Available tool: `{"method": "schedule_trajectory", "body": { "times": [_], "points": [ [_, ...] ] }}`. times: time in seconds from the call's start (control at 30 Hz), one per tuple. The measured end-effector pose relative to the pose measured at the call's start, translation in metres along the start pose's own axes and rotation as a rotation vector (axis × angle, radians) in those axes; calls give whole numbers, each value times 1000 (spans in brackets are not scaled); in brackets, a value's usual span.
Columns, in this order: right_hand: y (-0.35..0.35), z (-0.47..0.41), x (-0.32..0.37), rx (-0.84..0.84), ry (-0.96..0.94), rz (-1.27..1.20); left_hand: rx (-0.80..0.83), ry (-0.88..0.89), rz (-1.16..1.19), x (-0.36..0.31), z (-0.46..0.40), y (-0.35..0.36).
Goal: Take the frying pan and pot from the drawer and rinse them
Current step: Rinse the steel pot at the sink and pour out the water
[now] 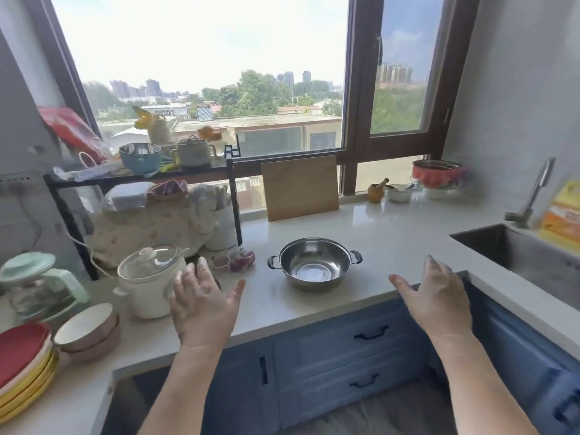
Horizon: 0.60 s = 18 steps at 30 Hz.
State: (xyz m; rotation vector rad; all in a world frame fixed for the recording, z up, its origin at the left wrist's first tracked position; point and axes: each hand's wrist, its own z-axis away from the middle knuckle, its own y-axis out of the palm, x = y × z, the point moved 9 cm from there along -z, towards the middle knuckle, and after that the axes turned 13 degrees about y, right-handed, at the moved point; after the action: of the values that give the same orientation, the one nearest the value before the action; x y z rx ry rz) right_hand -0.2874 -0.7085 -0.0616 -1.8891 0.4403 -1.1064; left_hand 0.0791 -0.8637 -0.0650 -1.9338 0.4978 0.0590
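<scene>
Head view: pot (314,265) sits on worktop (392,240); my left hand (202,304) and right hand (437,296) hover with fingers spread, empty. I'd grab its handles for the sink (489,243).

Head view, downward (wide), facing window (201,73)

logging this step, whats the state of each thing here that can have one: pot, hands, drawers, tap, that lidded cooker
steel pot: on the counter, upright, no lid, nothing in it
left hand: open, fingers spread, holds nothing
right hand: open, holds nothing
blue drawers: both shut
tap: no water seen running
white cooker: glass lid on
cutting board: leaning upright at the window
</scene>
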Motion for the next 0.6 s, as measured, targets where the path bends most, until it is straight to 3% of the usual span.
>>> {"method": "schedule_trajectory", "body": {
  "times": [0.23,0.6],
  "points": [
    [54,-143,31,32,-90,62,-15,-45,50,-71,-111,81],
    [201,-269,56,324,-154,65,127,-55,-47,-95,-209,213]
  ]
}}
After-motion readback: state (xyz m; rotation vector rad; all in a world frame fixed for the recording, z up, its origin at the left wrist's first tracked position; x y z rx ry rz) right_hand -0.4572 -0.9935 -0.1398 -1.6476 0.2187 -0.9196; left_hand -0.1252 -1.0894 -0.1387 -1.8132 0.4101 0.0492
